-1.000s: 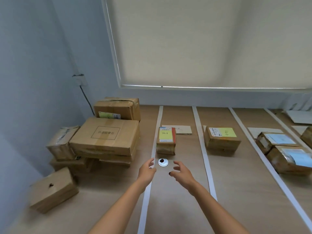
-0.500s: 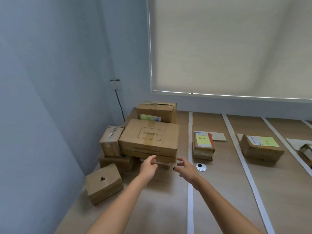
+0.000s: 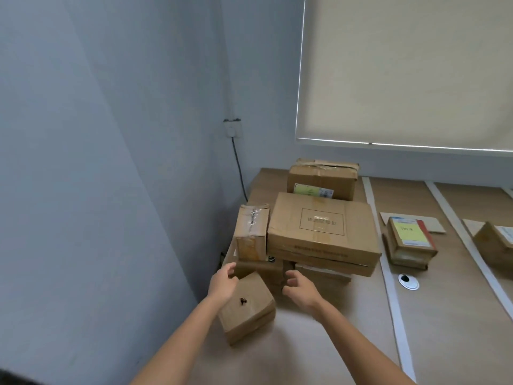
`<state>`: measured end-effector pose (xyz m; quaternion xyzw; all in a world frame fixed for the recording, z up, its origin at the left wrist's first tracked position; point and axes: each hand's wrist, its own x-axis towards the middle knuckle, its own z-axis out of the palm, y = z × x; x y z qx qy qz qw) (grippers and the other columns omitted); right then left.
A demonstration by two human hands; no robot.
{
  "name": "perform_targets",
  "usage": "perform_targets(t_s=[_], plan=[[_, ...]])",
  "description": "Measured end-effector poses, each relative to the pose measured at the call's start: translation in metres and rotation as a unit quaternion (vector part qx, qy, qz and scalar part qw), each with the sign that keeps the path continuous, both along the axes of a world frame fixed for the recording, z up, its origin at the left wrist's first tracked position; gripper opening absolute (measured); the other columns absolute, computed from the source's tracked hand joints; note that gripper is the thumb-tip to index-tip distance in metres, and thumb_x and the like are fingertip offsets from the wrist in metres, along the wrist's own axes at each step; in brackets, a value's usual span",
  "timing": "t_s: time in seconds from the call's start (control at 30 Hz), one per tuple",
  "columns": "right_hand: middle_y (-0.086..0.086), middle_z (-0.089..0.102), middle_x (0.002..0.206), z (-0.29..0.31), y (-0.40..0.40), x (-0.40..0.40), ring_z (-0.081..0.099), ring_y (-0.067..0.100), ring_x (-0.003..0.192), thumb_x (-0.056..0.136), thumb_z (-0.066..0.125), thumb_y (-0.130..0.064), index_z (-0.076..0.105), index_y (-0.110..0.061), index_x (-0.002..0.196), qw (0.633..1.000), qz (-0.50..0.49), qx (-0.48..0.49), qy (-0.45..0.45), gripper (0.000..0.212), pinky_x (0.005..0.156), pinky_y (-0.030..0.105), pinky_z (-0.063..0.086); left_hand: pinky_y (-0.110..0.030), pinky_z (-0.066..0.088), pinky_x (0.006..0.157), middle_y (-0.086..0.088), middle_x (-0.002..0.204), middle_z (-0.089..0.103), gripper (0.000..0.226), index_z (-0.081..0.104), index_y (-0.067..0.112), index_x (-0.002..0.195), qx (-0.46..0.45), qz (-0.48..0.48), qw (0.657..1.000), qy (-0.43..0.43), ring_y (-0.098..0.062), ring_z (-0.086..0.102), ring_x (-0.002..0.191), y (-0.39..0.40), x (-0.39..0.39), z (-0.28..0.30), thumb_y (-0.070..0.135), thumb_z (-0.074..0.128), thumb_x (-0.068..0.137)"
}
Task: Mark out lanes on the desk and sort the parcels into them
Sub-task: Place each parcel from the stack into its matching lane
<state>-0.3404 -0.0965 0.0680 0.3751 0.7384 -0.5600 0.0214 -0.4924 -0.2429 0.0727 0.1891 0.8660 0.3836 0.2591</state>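
head view: your left hand [image 3: 222,283] and right hand [image 3: 298,290] reach out apart with fingers loosely spread, holding nothing, one on either side of the small brown cardboard parcel with a dark mark on its top [image 3: 247,307]. it sits tilted on the pale wooden desk [image 3: 444,315], near the grey wall, just in front of the pile. your left fingers are at its far left corner; i cannot tell whether they touch. close both palms on opposite faces and lift straight up before you swing right, since it stands just beside the low boxes behind it. the large flat brown carton with a printed rectangle [image 3: 322,226] rests on other boxes, and the small taped box [image 3: 251,232] stands upright at its left, so a knock could shift them. on your way right you cross the white tape strip [image 3: 388,279] and the round silver cable grommet [image 3: 408,281]; a parcel with a yellow label [image 3: 408,237] already lies in that lane.
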Motion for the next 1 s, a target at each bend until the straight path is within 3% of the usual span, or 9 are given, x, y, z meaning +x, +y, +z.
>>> perform_targets(t_s=[0.2, 0.33, 0.43, 0.53, 0.6, 0.7, 0.87, 1.0], plan=[[0.013, 0.035, 0.148, -0.029, -0.014, -0.02, 0.039, 0.026, 0.132, 0.09, 0.054, -0.014, 0.026, -0.015, 0.147, 0.999, 0.011, -0.039, -0.036, 0.063, 0.1, 0.031, 0.04, -0.035, 0.036, 0.104, -0.013, 0.143, 0.043, 0.048, 0.034, 0.01, 0.143, -0.081, 0.025, 0.996, 0.006, -0.028, 0.043, 0.129, -0.036, -0.015, -0.05, 0.014, 0.045, 0.096], [0.009, 0.033, 0.149, -0.039, -0.024, -0.028, 0.039, 0.024, 0.13, 0.089, 0.055, -0.014, 0.023, -0.017, 0.148, 0.995, 0.017, -0.087, -0.054, 0.068, 0.099, 0.034, 0.042, -0.039, 0.037, 0.107, -0.018, 0.143, 0.04, 0.051, 0.025, 0.007, 0.145, -0.074, 0.05, 0.994, -0.07, -0.033, 0.042, 0.129, -0.041, -0.012, -0.075, 0.014, 0.042, 0.097], [0.008, 0.042, 0.14, -0.043, -0.028, -0.027, 0.046, 0.022, 0.121, 0.086, 0.059, -0.017, 0.027, -0.015, 0.146, 0.996, 0.021, -0.047, -0.066, 0.068, 0.096, 0.032, 0.044, -0.037, 0.047, 0.083, -0.018, 0.125, 0.05, 0.039, 0.039, 0.005, 0.132, -0.049, 0.081, 0.991, -0.094, -0.028, 0.052, 0.102, -0.031, -0.01, -0.071, 0.009, 0.044, 0.094], [0.011, 0.041, 0.142, -0.042, -0.021, -0.013, 0.046, 0.026, 0.123, 0.085, 0.06, -0.019, 0.029, -0.012, 0.145, 0.997, -0.007, -0.043, -0.065, 0.067, 0.1, 0.036, 0.045, -0.029, 0.039, 0.074, -0.013, 0.118, 0.052, 0.031, 0.046, 0.007, 0.125, -0.038, 0.068, 0.995, -0.066, -0.018, 0.048, 0.093, -0.018, -0.003, -0.058, 0.011, 0.046, 0.094], [0.01, 0.041, 0.142, -0.036, -0.011, 0.003, 0.049, 0.025, 0.12, 0.086, 0.058, -0.019, 0.029, -0.012, 0.145, 0.996, -0.036, -0.06, -0.054, 0.065, 0.089, 0.031, 0.049, -0.028, 0.039, 0.074, -0.009, 0.117, 0.051, 0.032, 0.047, 0.008, 0.126, -0.025, 0.052, 0.997, -0.056, -0.016, 0.047, 0.095, -0.006, 0.006, -0.046, 0.013, 0.045, 0.094], [0.008, 0.046, 0.136, -0.024, 0.008, 0.038, 0.052, 0.021, 0.109, 0.09, 0.054, -0.024, 0.032, -0.013, 0.143, 0.995, -0.06, -0.067, -0.048, 0.058, 0.073, 0.023, 0.047, -0.039, 0.047, 0.091, -0.011, 0.126, 0.049, 0.032, 0.046, 0.011, 0.128, -0.012, 0.035, 0.997, -0.068, -0.024, 0.051, 0.108, 0.019, 0.032, -0.022, 0.018, 0.043, 0.096], [0.005, 0.057, 0.11, -0.003, 0.046, 0.119, 0.059, 0.02, 0.094, 0.096, 0.038, -0.042, 0.048, -0.016, 0.125, 0.993, -0.09, -0.066, -0.039, 0.041, 0.081, 0.032, 0.048, -0.04, 0.045, 0.097, -0.011, 0.129, 0.048, 0.033, 0.045, 0.012, 0.129, 0.017, 0.017, 0.998, -0.059, -0.026, 0.05, 0.113, 0.074, 0.107, 0.008, 0.021, 0.041, 0.097], [0.008, 0.06, 0.103, 0.012, 0.086, 0.195, 0.059, 0.021, 0.085, 0.096, 0.026, -0.05, 0.056, -0.015, 0.111, 0.982, -0.16, -0.097, -0.014, 0.049, 0.08, 0.033, 0.049, -0.034, 0.043, 0.088, -0.01, 0.128, 0.046, 0.033, 0.047, 0.012, 0.128, 0.066, 0.024, 0.996, -0.058, -0.022, 0.049, 0.103, 0.122, 0.186, 0.024, 0.022, 0.042, 0.097]])
